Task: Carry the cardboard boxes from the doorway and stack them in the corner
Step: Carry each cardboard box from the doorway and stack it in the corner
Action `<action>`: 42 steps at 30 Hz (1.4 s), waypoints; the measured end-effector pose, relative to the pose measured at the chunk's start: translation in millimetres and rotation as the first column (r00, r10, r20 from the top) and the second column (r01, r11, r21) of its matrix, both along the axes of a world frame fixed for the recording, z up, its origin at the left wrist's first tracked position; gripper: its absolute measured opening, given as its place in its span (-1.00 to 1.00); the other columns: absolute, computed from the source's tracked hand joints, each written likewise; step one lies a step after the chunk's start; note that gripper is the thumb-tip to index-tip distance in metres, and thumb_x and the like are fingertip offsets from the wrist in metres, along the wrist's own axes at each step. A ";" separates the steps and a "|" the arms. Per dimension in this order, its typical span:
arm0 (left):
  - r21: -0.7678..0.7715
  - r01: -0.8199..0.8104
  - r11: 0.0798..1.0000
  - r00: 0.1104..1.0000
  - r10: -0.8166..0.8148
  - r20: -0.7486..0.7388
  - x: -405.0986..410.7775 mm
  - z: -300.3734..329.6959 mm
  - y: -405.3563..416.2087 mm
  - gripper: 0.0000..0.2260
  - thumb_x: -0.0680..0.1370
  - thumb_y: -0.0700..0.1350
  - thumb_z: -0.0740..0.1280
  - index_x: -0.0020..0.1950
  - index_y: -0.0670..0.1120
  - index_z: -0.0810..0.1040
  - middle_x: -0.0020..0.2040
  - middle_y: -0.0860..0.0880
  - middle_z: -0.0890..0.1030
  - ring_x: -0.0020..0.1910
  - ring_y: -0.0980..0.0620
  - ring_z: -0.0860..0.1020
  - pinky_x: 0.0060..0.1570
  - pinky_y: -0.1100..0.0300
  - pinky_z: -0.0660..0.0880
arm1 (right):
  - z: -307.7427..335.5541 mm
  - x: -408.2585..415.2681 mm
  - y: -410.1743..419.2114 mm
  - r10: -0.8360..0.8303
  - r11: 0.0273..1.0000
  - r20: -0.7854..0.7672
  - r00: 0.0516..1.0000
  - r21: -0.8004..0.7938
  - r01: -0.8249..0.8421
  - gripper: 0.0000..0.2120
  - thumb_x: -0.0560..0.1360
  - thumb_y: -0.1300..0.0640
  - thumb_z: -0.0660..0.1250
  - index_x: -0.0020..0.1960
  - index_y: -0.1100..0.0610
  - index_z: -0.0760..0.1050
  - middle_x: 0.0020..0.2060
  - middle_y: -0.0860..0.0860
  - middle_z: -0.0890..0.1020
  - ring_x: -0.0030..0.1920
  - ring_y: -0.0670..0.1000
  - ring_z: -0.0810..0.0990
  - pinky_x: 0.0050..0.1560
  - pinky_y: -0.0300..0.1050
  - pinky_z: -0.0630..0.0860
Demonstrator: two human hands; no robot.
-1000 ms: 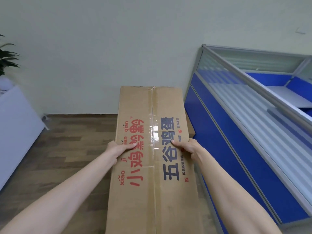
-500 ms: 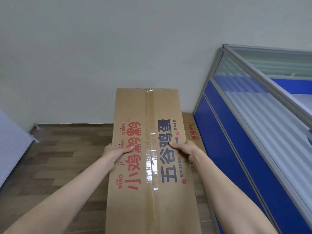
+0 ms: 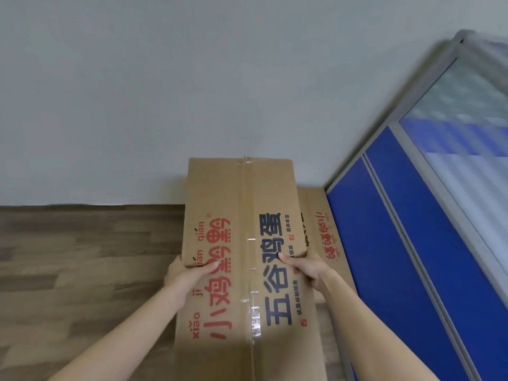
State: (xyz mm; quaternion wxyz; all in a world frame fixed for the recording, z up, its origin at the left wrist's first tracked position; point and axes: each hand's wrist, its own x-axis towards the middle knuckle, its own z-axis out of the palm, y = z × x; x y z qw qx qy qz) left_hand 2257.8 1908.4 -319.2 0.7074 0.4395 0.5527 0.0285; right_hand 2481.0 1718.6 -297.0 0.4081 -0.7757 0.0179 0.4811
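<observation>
I hold a long taped cardboard box [image 3: 242,204] with red and dark blue printed characters, lengthwise in front of me, above the floor. My left hand [image 3: 187,273] grips its left edge with the thumb on top. My right hand [image 3: 305,265] grips its right edge the same way. A second cardboard box [image 3: 327,237] with red print lies on the floor in the corner, beside the blue partition, mostly hidden under and behind the held box.
A pale wall [image 3: 192,92] runs straight ahead. A blue office partition [image 3: 406,243] with a frosted glass top and grey frame stands along the right. Dark wood floor [image 3: 82,270] spreads to the left.
The wall and corner have come closer. The plant and white cabinet on the left have left the view. More of the box on the floor shows. Both hands keep their grip.
</observation>
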 end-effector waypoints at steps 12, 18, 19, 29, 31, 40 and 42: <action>0.039 0.003 0.999 0.979 0.005 -0.203 155.3 -258.4 90.8 -0.17 0.22 0.04 0.69 0.42 -0.05 0.44 0.14 -0.04 0.65 0.09 -0.07 0.60 0.02 -0.03 0.55 | -266.1 158.6 96.1 0.047 0.998 -0.072 0.996 -0.034 -0.049 -0.04 0.07 -0.16 0.70 0.38 0.03 0.43 0.25 0.04 0.65 0.27 0.11 0.58 0.40 0.21 0.41; 0.023 -0.018 1.000 0.961 0.023 -0.277 184.0 -339.4 106.7 -0.23 0.23 0.02 0.68 0.38 -0.06 0.49 0.17 -0.08 0.67 0.08 -0.11 0.64 -0.01 -0.04 0.58 | -341.7 189.8 122.1 0.047 0.996 -0.024 0.999 -0.081 -0.048 -0.27 0.30 -0.05 0.64 0.38 0.07 0.45 0.19 0.01 0.65 0.24 0.08 0.58 0.33 0.16 0.47; 0.017 -0.022 1.000 0.959 0.026 -0.283 188.1 -350.6 108.9 -0.24 0.23 0.02 0.68 0.37 -0.06 0.50 0.16 -0.08 0.68 0.08 -0.11 0.65 -0.01 -0.04 0.59 | -353.4 193.4 124.7 0.037 0.995 -0.007 0.999 -0.097 -0.038 -0.31 0.34 -0.02 0.62 0.38 0.08 0.44 0.20 0.02 0.65 0.24 0.09 0.58 0.32 0.15 0.48; -0.009 0.037 0.999 0.949 -0.038 -0.313 222.0 -395.8 118.9 -0.25 0.26 0.00 0.67 0.39 -0.05 0.46 0.17 -0.09 0.66 0.12 -0.13 0.63 0.17 -0.18 0.55 | -401.8 216.8 130.6 0.035 0.973 0.087 0.996 -0.232 -0.014 -0.18 0.32 -0.10 0.63 0.45 0.11 0.37 0.31 0.08 0.57 0.36 0.15 0.51 0.39 0.24 0.45; -0.026 0.053 0.998 0.954 -0.058 -0.295 227.2 -403.5 119.8 -0.25 0.27 -0.02 0.67 0.40 -0.05 0.45 0.17 -0.08 0.66 0.12 -0.13 0.63 0.18 -0.20 0.55 | -406.2 223.3 133.7 0.048 0.966 0.147 0.988 -0.259 -0.008 -0.20 0.32 -0.08 0.63 0.44 0.12 0.39 0.31 0.08 0.58 0.35 0.16 0.52 0.36 0.22 0.48; 0.053 0.092 0.994 0.953 -0.073 -0.296 245.6 -439.1 108.2 -0.21 0.42 -0.19 0.58 0.56 0.01 0.27 0.28 -0.04 0.59 0.25 -0.12 0.57 0.25 -0.25 0.52 | -419.3 210.0 138.2 0.159 0.973 0.221 0.962 -0.200 -0.115 -0.42 0.55 0.11 0.44 0.53 0.04 0.36 0.39 0.05 0.54 0.40 0.11 0.50 0.27 0.02 0.49; 0.084 0.099 0.992 0.946 -0.068 -0.316 244.5 -444.8 105.0 -0.19 0.40 -0.16 0.59 0.56 0.02 0.26 0.28 -0.03 0.59 0.26 -0.11 0.57 0.26 -0.23 0.52 | -424.9 206.5 135.4 0.214 0.963 0.236 0.948 -0.216 -0.164 -0.44 0.57 0.10 0.42 0.52 0.07 0.36 0.40 0.05 0.51 0.40 0.11 0.48 0.30 0.01 0.47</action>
